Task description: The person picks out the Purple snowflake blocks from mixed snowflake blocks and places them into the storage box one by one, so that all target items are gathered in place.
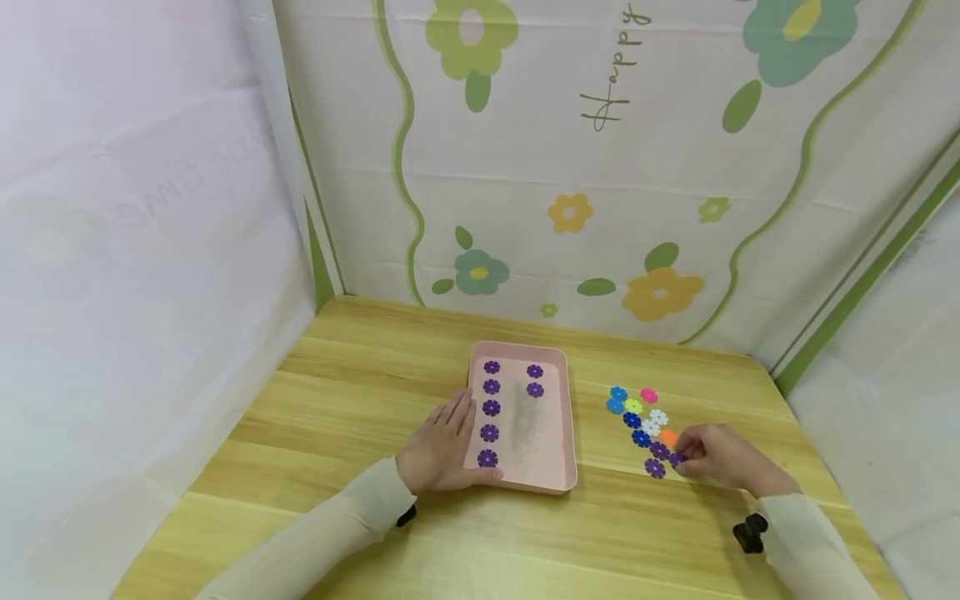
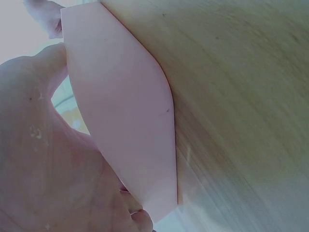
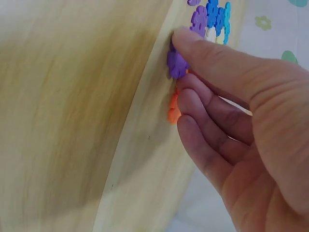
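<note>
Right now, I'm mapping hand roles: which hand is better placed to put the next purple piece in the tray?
Probably the right hand: it pinches a purple piece, while the left hand rests against the pink tray, apparently steadying it.

The left sleeve (image 1: 318, 537) and right sleeve (image 1: 810, 542) are long, pale cream and lightly creased, each ending near the wrist; the left hand (image 1: 442, 446) and right hand (image 1: 727, 457) are bare. A blocky black device (image 1: 750, 533) sits at the right wrist; a black part (image 1: 407, 517) shows beneath the left cuff.
</note>
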Tool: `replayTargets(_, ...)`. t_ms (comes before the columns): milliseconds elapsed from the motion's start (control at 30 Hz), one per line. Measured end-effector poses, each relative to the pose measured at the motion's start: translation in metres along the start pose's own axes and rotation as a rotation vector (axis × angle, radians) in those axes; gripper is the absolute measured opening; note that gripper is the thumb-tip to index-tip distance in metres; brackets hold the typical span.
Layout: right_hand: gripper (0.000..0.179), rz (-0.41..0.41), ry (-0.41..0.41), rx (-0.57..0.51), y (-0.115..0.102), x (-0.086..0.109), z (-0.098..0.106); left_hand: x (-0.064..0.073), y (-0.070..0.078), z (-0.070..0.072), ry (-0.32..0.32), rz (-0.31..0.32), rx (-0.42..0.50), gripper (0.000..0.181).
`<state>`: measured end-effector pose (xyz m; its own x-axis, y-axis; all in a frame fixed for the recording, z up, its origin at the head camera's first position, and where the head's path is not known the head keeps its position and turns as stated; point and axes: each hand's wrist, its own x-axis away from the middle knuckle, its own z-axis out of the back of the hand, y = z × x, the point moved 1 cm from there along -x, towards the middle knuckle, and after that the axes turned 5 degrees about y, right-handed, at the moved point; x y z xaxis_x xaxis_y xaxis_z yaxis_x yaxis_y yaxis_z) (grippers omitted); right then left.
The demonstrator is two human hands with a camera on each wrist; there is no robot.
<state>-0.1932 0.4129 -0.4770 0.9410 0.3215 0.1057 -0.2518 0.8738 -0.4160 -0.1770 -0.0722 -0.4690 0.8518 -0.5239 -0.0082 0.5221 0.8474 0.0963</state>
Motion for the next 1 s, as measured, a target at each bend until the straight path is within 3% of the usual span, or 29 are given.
replayTargets(200,0.006,0.025,-0.053,-0.065,0.002,-0.004,0.005,0.000,0.000,-0.001,0.002,-0.003,-0.003,0.120)
replayTargets(433,0.015,0.054,-0.088,-0.051,-0.007,-0.012,0.021,-0.001,0.000,-0.001,-0.003,0.001,-0.001,0.120)
replayTargets(667,0.012,0.095,-0.109,-0.013,-0.032,-0.027,0.033,-0.001,0.000,-0.001,-0.005,-0.001,-0.010,0.120)
replayTargets(1000,0.014,0.180,-0.158,-0.010,-0.081,-0.067,0.043,-0.001,0.001,0.000,-0.027,0.016,0.001,0.120)
